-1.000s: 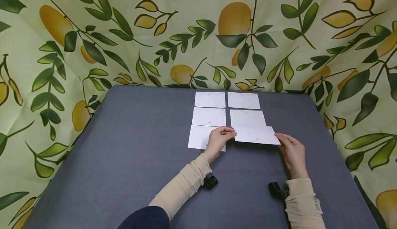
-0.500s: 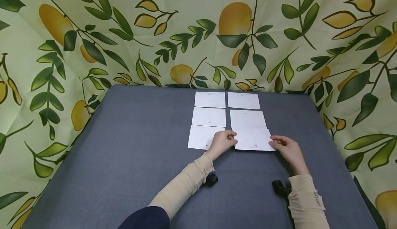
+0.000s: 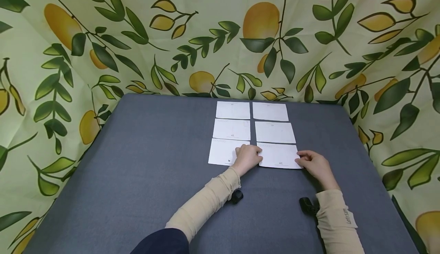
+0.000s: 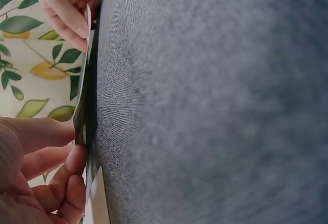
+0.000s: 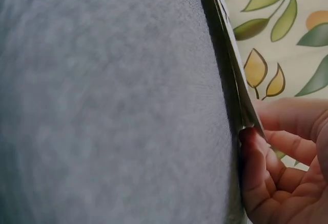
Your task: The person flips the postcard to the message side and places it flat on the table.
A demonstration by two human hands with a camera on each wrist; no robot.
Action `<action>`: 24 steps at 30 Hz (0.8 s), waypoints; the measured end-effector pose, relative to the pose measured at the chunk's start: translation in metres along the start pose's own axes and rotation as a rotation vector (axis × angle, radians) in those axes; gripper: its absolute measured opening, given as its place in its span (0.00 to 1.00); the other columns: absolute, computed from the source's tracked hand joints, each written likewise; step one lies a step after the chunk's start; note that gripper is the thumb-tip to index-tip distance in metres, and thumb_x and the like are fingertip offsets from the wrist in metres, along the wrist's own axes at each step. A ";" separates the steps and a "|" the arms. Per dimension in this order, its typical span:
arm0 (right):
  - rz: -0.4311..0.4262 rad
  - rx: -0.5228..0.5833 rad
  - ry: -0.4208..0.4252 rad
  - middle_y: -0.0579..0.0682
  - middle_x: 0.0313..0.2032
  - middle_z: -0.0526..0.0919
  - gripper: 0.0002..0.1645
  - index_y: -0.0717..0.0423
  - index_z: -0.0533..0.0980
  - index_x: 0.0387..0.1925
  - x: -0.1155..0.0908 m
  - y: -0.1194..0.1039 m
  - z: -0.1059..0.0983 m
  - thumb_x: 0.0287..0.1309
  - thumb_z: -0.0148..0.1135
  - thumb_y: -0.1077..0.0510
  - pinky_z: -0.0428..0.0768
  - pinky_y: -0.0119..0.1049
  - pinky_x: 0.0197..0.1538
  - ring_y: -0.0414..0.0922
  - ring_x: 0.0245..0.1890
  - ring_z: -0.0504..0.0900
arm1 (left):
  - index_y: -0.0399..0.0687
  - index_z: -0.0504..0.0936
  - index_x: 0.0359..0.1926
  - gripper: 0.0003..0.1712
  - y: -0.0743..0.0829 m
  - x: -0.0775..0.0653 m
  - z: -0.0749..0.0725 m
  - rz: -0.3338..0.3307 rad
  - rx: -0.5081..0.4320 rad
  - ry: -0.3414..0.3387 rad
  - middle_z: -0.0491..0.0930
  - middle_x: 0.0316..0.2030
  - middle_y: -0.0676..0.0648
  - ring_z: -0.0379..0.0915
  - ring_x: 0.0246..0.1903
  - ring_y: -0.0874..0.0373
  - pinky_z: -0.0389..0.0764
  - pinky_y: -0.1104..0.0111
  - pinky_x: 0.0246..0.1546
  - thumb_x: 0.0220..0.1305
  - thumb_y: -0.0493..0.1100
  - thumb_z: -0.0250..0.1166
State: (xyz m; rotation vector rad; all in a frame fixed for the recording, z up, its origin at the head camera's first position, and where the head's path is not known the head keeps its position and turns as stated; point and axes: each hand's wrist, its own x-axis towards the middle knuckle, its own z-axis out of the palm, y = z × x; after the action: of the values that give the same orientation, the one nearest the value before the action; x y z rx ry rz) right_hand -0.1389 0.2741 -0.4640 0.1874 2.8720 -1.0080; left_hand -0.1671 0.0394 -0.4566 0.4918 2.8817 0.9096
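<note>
A white postcard (image 3: 279, 155) with small print near its lower edge lies low over the table at the front of the right column. My left hand (image 3: 246, 157) pinches its left edge between thumb and fingers, and its wrist side overlaps the front-left postcard (image 3: 221, 152). At the opposite edge, my right hand (image 3: 317, 168) pinches the same postcard by its corner. The right wrist view shows the right thumb (image 5: 277, 114) on top and a fingertip beneath the card. Seen edge-on in the left wrist view, the postcard (image 4: 81, 103) spans both hands, slightly above the cloth.
Behind it in the right column lie two more postcards, the middle one (image 3: 275, 132) and the back one (image 3: 270, 112). The left column has a middle postcard (image 3: 232, 129) and a back postcard (image 3: 233, 110). A grey cloth (image 3: 154, 151) covers the table; a fruit-patterned curtain (image 3: 220, 36) hangs behind.
Both hands have brought the postcard down and toward the front, from overlapping the middle-right postcard to just in front of it. It now lies flatter and lines up with its column.
</note>
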 end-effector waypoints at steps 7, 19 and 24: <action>0.031 -0.037 -0.030 0.53 0.26 0.78 0.22 0.67 0.75 0.47 0.005 -0.004 0.002 0.53 0.61 0.57 0.66 0.32 0.29 0.42 0.24 0.70 | 0.47 0.86 0.42 0.14 0.002 0.004 0.002 -0.007 0.077 -0.032 0.86 0.37 0.49 0.72 0.32 0.53 0.56 0.66 0.33 0.52 0.39 0.65; 0.028 -0.061 -0.057 0.48 0.21 0.67 0.20 0.65 0.74 0.46 0.007 -0.007 0.001 0.53 0.61 0.57 0.62 0.33 0.25 0.43 0.20 0.66 | 0.50 0.86 0.41 0.13 0.006 0.009 0.004 0.001 0.183 -0.048 0.86 0.37 0.51 0.75 0.34 0.53 0.54 0.67 0.31 0.51 0.41 0.67; 0.032 -0.049 -0.064 0.49 0.21 0.68 0.21 0.65 0.73 0.47 0.005 -0.007 0.001 0.54 0.60 0.57 0.62 0.33 0.25 0.43 0.20 0.66 | 0.51 0.86 0.40 0.13 0.004 0.011 0.005 0.002 0.185 -0.042 0.86 0.37 0.51 0.74 0.33 0.54 0.54 0.67 0.31 0.50 0.42 0.68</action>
State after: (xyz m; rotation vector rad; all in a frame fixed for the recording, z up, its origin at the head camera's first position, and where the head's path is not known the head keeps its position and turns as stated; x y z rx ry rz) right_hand -0.1447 0.2685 -0.4615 0.1927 2.8231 -0.9204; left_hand -0.1755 0.0490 -0.4583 0.5211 2.9418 0.6267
